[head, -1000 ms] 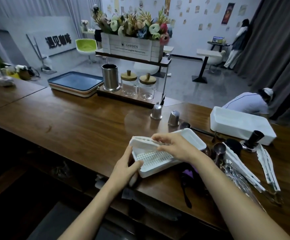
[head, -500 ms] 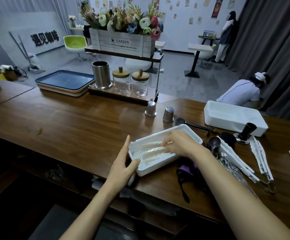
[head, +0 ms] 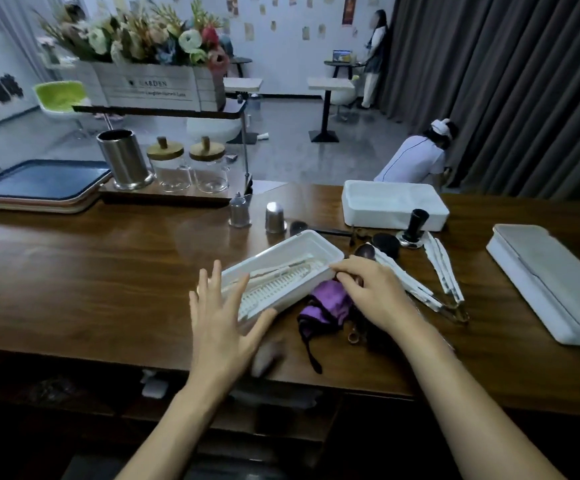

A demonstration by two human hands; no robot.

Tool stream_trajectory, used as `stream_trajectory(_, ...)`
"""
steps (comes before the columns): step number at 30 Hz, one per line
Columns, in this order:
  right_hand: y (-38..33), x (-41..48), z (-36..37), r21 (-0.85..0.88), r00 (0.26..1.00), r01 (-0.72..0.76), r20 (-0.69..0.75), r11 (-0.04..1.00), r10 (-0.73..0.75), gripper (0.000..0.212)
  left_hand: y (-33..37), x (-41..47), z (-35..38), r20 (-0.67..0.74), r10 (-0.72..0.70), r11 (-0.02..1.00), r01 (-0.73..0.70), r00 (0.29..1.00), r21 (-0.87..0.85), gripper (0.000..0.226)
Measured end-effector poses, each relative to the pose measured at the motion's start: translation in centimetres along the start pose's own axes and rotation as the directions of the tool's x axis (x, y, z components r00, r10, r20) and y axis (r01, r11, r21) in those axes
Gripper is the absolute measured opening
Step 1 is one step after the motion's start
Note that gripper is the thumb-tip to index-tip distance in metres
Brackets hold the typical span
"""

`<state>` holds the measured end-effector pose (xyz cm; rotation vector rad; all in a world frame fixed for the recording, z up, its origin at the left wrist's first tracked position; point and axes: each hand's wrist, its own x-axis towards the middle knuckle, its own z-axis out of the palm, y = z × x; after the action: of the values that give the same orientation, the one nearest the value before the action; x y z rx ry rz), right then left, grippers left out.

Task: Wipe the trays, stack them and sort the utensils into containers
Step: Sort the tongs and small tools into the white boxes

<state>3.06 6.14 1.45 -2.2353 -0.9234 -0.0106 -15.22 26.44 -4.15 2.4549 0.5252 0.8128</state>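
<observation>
left hand [head: 219, 317]: fingers straight and spread, holding nothing, at the near-left end of the bin
right hand [head: 368, 289]: fingers curled down at the bin's right end, above a purple bundle [head: 326, 303]; can't tell if they grip anything
bin [head: 302, 242]: white, slotted floor, lies diagonally on the counter [head: 91, 271] between the hands
packets [head: 281, 271]: white wrapped utensils lying lengthwise in the bin
more packets [head: 442, 268]: on the counter, right of the bin
trays [head: 39, 183]: stacked, far left
steel cup [head: 124, 159]: upright beside the trays
</observation>
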Motion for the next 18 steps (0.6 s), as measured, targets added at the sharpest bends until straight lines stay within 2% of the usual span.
stream_trajectory(3, 3.1, -2.4, -2.2, -0.020, 0.987, -0.131, -0.102, 0.991, 0.128, 0.027, 2.8, 0.3, 1.1, 0.033, 0.125, 0.992, -0.126, 0.992, 0.004, 0.070)
stream_trajectory(7, 6.4, -4.8, -4.9, -0.020, 0.948, -0.271, -0.176, 0.962, 0.263, 0.033, 7.9, 1.1, 3.5, 0.060, 0.230, 0.973, -0.229, 0.971, -0.025, 0.067)
stream_trajectory(9, 8.0, -5.3, -5.9, -0.072, 0.929, -0.331, -0.198, 0.941, 0.312, 0.039, 10.4, 1.2, 5.0, 0.110, 0.245, 0.968, -0.237, 0.963, -0.079, 0.068)
stream_trajectory(11, 9.6, -5.4, -6.4, -0.143, 0.911, -0.391, -0.201, 0.909, 0.361, 0.051, 12.4, 0.8, 6.7, 0.164, 0.243, 0.967, -0.225, 0.956, -0.123, 0.071)
stream_trajectory(14, 11.8, -5.0, -6.7, -0.213, 0.867, -0.497, -0.159, 0.841, 0.472, 0.083, 14.3, -0.2, 8.9, 0.227, 0.192, 0.972, -0.153, 0.955, -0.179, 0.075)
stream_trajectory(18, 12.8, -3.8, -6.9, -0.235, 0.843, -0.533, -0.070, 0.813, 0.533, 0.113, 16.1, -1.1, 11.0, 0.282, 0.159, 0.978, -0.113, 0.946, -0.173, 0.066)
